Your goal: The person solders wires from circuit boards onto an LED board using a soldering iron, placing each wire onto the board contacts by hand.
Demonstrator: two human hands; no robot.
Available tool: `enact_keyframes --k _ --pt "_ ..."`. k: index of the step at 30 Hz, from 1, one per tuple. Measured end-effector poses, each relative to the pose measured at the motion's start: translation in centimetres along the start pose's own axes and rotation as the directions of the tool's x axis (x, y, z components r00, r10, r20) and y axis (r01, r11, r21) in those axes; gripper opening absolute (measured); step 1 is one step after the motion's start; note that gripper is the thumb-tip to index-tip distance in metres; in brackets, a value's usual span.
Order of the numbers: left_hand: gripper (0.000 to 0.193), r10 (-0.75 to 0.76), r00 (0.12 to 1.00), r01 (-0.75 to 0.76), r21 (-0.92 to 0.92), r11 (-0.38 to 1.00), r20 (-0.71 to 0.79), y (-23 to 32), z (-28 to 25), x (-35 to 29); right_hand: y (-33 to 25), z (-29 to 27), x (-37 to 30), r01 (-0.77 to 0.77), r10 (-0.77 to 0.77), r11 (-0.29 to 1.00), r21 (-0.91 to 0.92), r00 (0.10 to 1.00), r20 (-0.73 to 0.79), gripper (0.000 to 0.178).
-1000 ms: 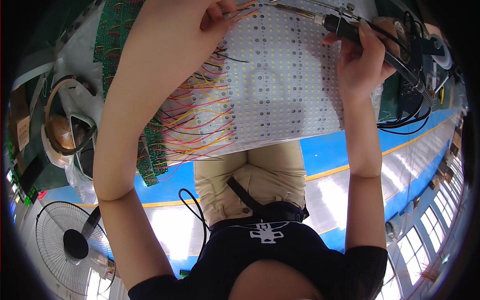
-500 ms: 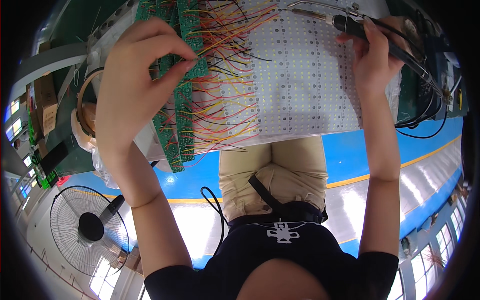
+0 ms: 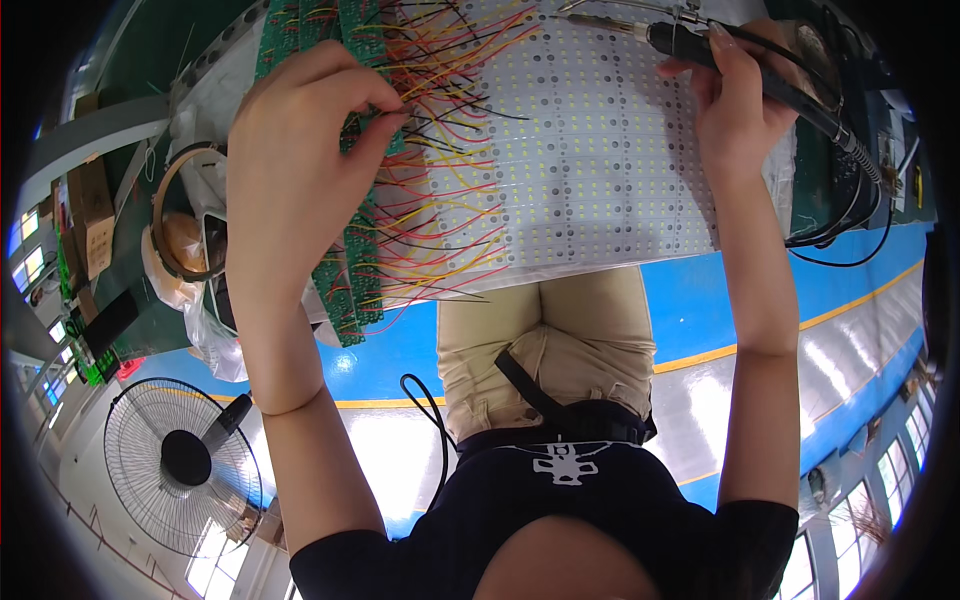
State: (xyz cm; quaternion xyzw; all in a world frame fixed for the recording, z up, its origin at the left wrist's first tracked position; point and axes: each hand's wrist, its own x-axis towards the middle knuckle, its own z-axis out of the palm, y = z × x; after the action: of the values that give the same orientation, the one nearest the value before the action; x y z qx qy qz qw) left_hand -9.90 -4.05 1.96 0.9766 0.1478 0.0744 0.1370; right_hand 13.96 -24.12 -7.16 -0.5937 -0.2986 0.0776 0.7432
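My left hand (image 3: 300, 165) is over the green circuit boards (image 3: 362, 285), thumb and forefinger pinched on a thin wire near the boards' right edge. Many red, yellow and black wires (image 3: 450, 190) fan out to the right from these long, narrow boards. They lie across a pale sheet of LED strips (image 3: 590, 170) with rows of small yellow lights and dark round spots. In my right hand (image 3: 745, 120) is a soldering iron (image 3: 690, 47) with a black handle and a thin metal tube alongside. Its tip points left, above the sheet and apart from my left fingers.
Black cables (image 3: 845, 215) run down at the table's right side. On the left are a round hoop-like ring (image 3: 160, 215), clear plastic wrap (image 3: 218, 350) and a cardboard box (image 3: 92, 220). A standing fan (image 3: 185, 458) is at the lower left, over the blue floor (image 3: 390, 360).
My left hand has moved right along the boards' edge, its pinch kept. The sheet, the boards and my right hand with the soldering iron appear slightly further left in view.
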Motion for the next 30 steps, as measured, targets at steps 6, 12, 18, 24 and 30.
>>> enact_keyframes --k 6,12,18,24,30 --pt "0.018 -0.006 1.000 0.006 -0.015 1.000 0.016 0.4 0.4 0.2 -1.0 1.0 -0.5 -0.060 0.060 0.998 -0.025 0.998 -0.002 0.011" --pt "0.017 -0.017 0.998 0.017 -0.006 1.000 0.053 0.1 0.8 0.6 -0.8 1.1 -0.7 -0.061 0.058 0.996 -0.064 0.997 -0.047 0.014" --pt "0.015 0.007 0.995 0.006 -0.124 0.992 0.098 -0.4 0.3 1.2 -1.4 1.1 -0.6 -0.183 0.180 0.981 -0.070 0.982 -0.055 0.016" --pt "0.014 0.018 0.986 0.014 -0.194 0.981 0.163 -0.6 0.4 1.7 -0.5 1.3 -0.7 -0.076 0.078 0.997 0.027 0.995 -0.067 0.017" --pt "0.012 0.102 0.987 -0.083 -0.149 0.985 0.125 -0.4 1.1 2.0 -0.6 1.1 -0.4 -0.028 0.028 0.999 0.026 1.000 0.012 0.017"
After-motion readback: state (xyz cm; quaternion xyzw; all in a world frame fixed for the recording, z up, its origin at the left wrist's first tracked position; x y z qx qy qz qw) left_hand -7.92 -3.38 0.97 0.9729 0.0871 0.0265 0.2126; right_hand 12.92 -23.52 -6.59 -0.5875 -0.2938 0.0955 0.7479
